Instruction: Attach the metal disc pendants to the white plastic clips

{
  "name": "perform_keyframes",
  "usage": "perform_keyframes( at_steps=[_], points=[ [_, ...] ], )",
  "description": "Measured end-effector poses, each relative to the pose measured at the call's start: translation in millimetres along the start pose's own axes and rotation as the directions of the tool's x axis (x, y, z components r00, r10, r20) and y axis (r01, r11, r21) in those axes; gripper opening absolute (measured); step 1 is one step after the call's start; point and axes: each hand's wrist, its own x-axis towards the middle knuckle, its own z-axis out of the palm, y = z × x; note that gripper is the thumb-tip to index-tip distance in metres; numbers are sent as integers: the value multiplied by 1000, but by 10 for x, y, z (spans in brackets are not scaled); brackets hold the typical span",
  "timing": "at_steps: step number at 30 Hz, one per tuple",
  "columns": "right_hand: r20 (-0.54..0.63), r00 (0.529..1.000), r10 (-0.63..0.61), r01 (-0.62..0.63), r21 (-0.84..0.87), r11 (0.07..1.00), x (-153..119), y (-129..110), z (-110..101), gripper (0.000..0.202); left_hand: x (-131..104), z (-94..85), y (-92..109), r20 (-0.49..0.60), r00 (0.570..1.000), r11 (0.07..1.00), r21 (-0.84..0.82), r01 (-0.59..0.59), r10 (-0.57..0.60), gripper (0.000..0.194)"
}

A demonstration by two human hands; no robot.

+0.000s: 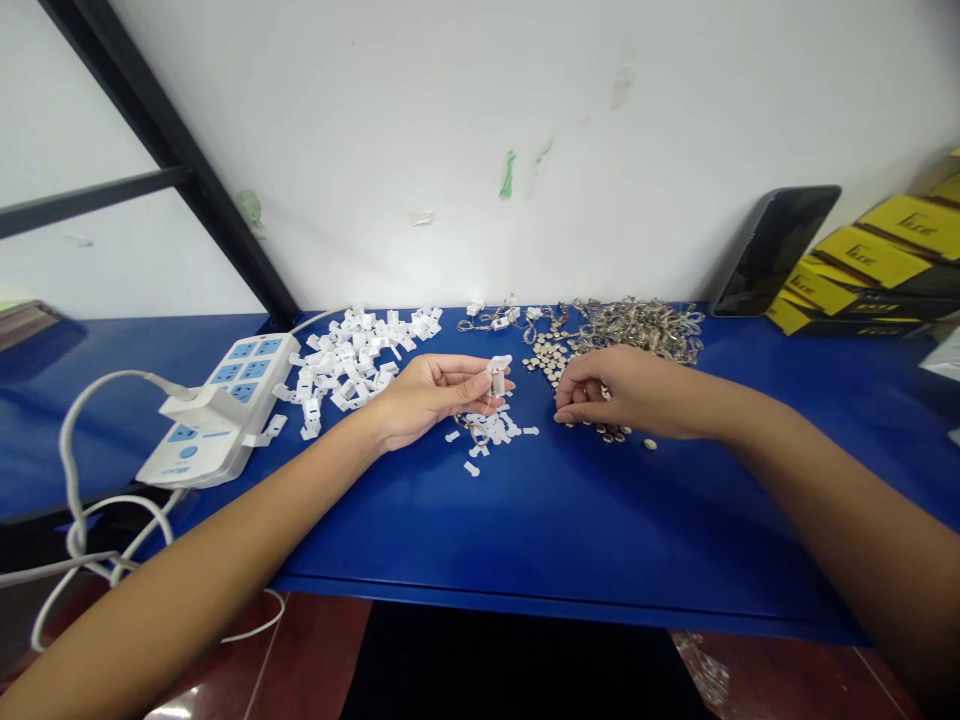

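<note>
My left hand (431,398) is closed, pinching a small white plastic case (498,377) upright between thumb and fingers. A metal key ring (472,428) hangs just below these fingers. Under that hand lies a loose heap of small white plastic tabs (499,428). My right hand (611,388) is closed, thumb and fingertips together, low over a spread of small silver discs (551,355) that look like button cells. Whatever its fingertips hold, if anything, is too small to make out. One disc (649,444) lies apart, below the right hand.
White plastic cases (352,350) are heaped at left, beside a power strip (232,390) with a plugged-in cable. Metal key rings and chains (641,325) form a pile at the back. A phone (776,250) leans by yellow-and-black boxes (870,255). The blue table (480,540) meets a white wall.
</note>
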Motion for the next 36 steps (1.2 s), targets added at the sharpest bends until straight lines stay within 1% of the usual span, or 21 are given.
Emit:
perform_keyframes(
  at_steps=[3,4,6,7,8,9,11,13,15,16,19,22,24,26,28,30,31,32,33,35,36],
  points=[
    [82,994,73,-71,-18,997,-19,-57,-4,31,0,5,6,-5,1000,1000,-6,15,-15,31],
    [84,994,73,-71,-26,997,-23,-69,-1,31,1,5,5,-6,1000,1000,-8,17,-17,31],
    [13,1000,14,-14,-37,999,-22,-97,24,30,6,2,-3,-8,1000,1000,-15,15,-15,30],
    [-63,997,-42,40,-30,999,-15,-120,50,29,8,0,-9,-8,1000,1000,-15,13,-13,29],
    [-163,981,-104,104,-12,995,-6,-153,85,28,10,-1,-14,-11,1000,1000,-15,12,-12,28],
    [-273,949,-160,169,13,985,6,-194,128,26,12,0,-19,-15,1000,1000,-15,13,-14,28],
    [-475,850,-226,283,51,958,32,-289,237,21,12,12,-23,-25,999,999,-26,23,-24,28],
    [-589,756,-284,360,11,933,59,-372,356,15,8,36,-19,-26,999,998,-54,42,-43,30],
    [-631,686,-361,392,-98,915,86,-414,459,10,1,66,-11,-23,998,995,-83,58,-60,32],
    [-638,660,-396,394,-154,906,98,-418,497,9,-3,80,-7,-24,998,994,-94,64,-66,33],
    [-643,618,-453,387,-253,887,123,-397,553,7,-10,105,-1,-37,996,992,-109,71,-76,34],
    [-628,617,-475,393,-278,877,120,-381,548,7,-10,107,-4,-41,997,992,-110,66,-71,33],
    [-600,624,-501,417,-287,863,106,-389,534,8,-9,100,-6,-37,997,992,-110,58,-62,32],
    [-586,619,-522,451,-279,848,88,-406,516,10,-8,91,-7,-36,998,993,-109,50,-54,31],
    [-604,612,-511,463,-250,851,69,-421,482,13,-7,81,-8,-37,998,994,-102,45,-49,30],
    [-643,606,-468,432,-228,872,48,-413,419,14,-6,72,-10,-47,998,996,-85,34,-38,30],
    [-648,616,-448,405,-227,886,35,-394,373,14,-5,69,-11,-52,998,997,-74,29,-32,30],
    [-638,639,-430,374,-230,898,20,-365,317,13,-4,67,-12,-57,998,998,-65,24,-28,30],
    [-611,676,-412,343,-233,910,4,-326,254,13,-3,67,-12,-62,998,998,-57,21,-25,30],
    [-496,795,-349,279,-213,937,-31,-232,115,13,-2,69,-10,-69,997,999,-48,24,-27,29],
    [-424,859,-287,233,-174,957,-48,-186,48,15,-2,72,-7,-72,997,998,-48,27,-31,29]
  ],
)
